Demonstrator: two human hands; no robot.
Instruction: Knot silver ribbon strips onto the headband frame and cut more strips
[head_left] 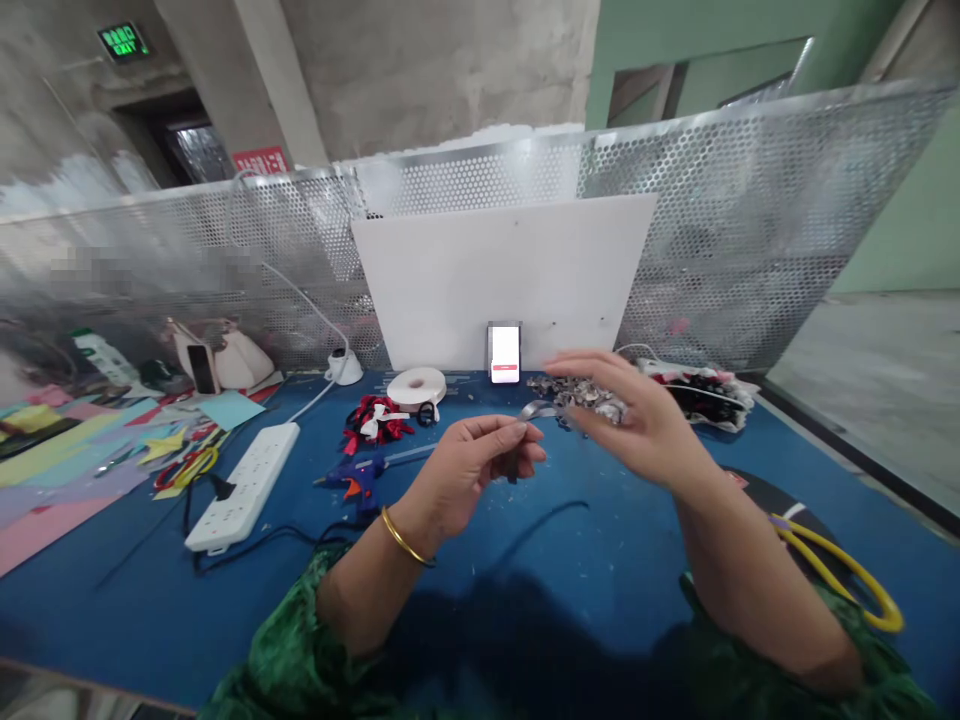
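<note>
My left hand is closed in a pinch around a narrow grey ribbon. One dark end of it hangs below my fingers, and a loop curves up and to the right. My right hand is open, its fingers stretched out above the thumb. The thumb tip is close to the ribbon's right part; whether it touches cannot be made out. Behind my right fingers lies a pile of small silvery-brown pieces. A blue glue gun with a clear glue stick lies left of my left hand.
A phone leans against a white board. Left stand a white ribbon roll, red and black bows and a power strip. Colored paper and scissors lie farther left. Yellow-handled scissors lie right, near bagged pieces.
</note>
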